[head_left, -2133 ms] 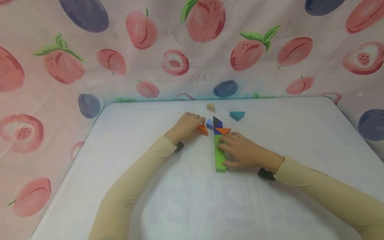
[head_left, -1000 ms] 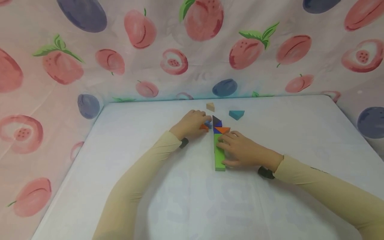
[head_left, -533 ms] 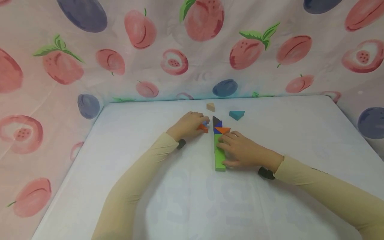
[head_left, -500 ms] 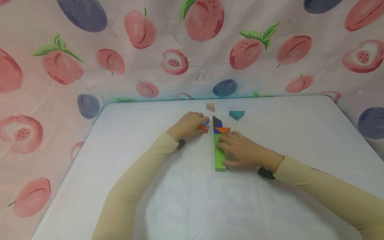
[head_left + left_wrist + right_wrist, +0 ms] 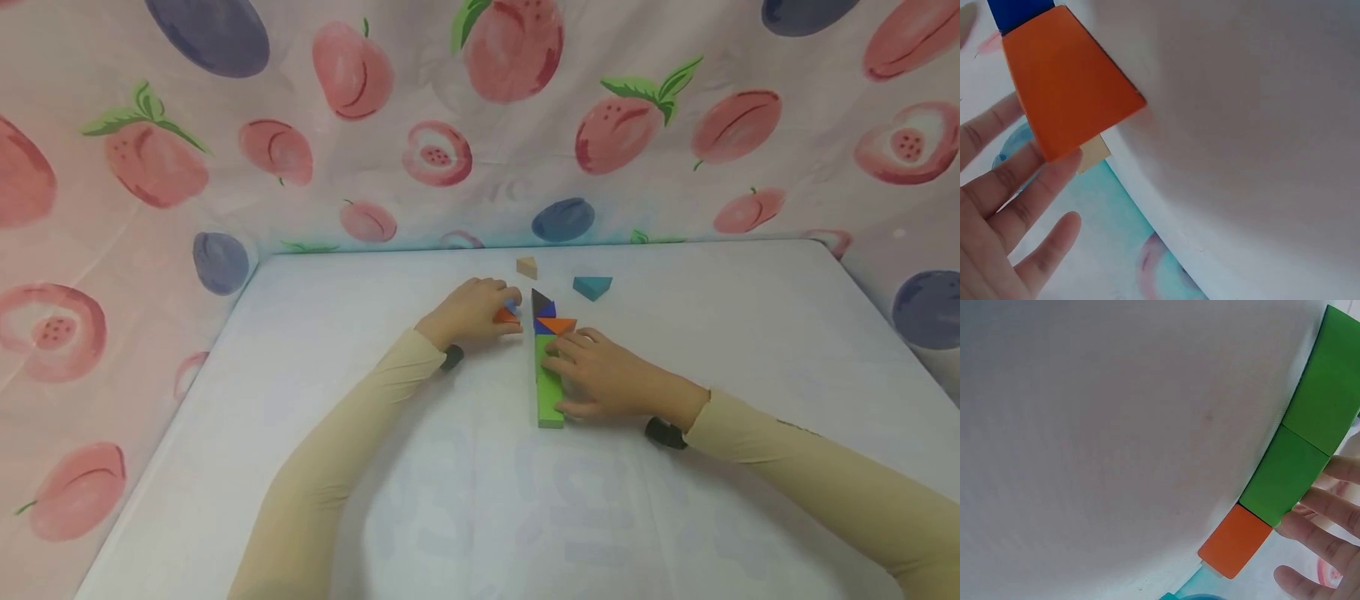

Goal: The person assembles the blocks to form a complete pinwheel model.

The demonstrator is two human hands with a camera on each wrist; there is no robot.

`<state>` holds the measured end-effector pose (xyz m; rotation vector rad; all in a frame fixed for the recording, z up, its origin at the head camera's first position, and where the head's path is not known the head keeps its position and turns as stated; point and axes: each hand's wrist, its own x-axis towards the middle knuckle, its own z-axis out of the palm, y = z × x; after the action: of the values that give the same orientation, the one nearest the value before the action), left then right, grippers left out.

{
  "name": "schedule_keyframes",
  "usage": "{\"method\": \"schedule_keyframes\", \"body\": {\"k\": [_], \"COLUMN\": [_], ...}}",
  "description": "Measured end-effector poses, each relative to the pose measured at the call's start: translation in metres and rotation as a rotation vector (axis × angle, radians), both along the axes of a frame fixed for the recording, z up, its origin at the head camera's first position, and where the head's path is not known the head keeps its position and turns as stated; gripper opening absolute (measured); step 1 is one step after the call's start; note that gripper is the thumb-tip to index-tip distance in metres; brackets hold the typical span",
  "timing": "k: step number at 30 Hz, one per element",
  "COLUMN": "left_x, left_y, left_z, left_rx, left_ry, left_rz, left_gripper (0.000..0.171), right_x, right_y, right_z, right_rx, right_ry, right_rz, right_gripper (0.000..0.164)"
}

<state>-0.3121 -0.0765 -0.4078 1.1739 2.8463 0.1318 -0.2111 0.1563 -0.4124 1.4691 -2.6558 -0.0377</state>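
Note:
My left hand (image 5: 472,308) holds an orange triangular block (image 5: 506,316) together with a small light-blue block (image 5: 512,306), fingers over their far side and thumb stretched along the near side. In the left wrist view the orange block (image 5: 1072,81) covers the fingertips in part; the thumb is hidden there. My right hand (image 5: 611,375) rests its fingers against the right side and top of a row of green blocks (image 5: 550,404). At the row's far end stand an orange triangle (image 5: 561,325), dark-blue blocks (image 5: 549,309) and a dark triangle (image 5: 539,300).
Behind the row lie a beige block (image 5: 527,267) and a teal block (image 5: 592,287). All stand on a white-covered table (image 5: 480,500). A fruit-print cloth (image 5: 510,192) hangs at the table's back edge and sides.
My left hand first reached right to the light-blue block, then drew back slightly left with it beside the orange block. Now its thumb stretches forward. My right hand has stayed on the row.

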Motion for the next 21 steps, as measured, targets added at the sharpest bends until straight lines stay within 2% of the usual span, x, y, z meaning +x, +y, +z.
{"method": "schedule_keyframes", "body": {"k": [4, 7, 14, 21], "left_x": [-0.003, -0.006, -0.013, -0.018], "left_y": [0.003, 0.004, 0.008, 0.017], "left_z": [0.002, 0.003, 0.005, 0.013], "left_rx": [0.02, 0.027, 0.047, -0.052], "left_ry": [-0.042, -0.029, 0.053, 0.042], "left_rz": [0.03, 0.057, 0.235, 0.251], "left_gripper": [0.048, 0.047, 0.035, 0.029], "right_x": [0.0, 0.001, 0.001, 0.001], "right_y": [0.0, 0.0, 0.0, 0.0], "right_z": [0.0, 0.0, -0.001, -0.001], "right_rx": [-0.004, -0.009, -0.005, -0.002], "right_ry": [0.012, 0.01, 0.0, 0.009], "right_rz": [0.006, 0.006, -0.006, -0.008], "right_gripper": [0.056, 0.056, 0.055, 0.055]}}
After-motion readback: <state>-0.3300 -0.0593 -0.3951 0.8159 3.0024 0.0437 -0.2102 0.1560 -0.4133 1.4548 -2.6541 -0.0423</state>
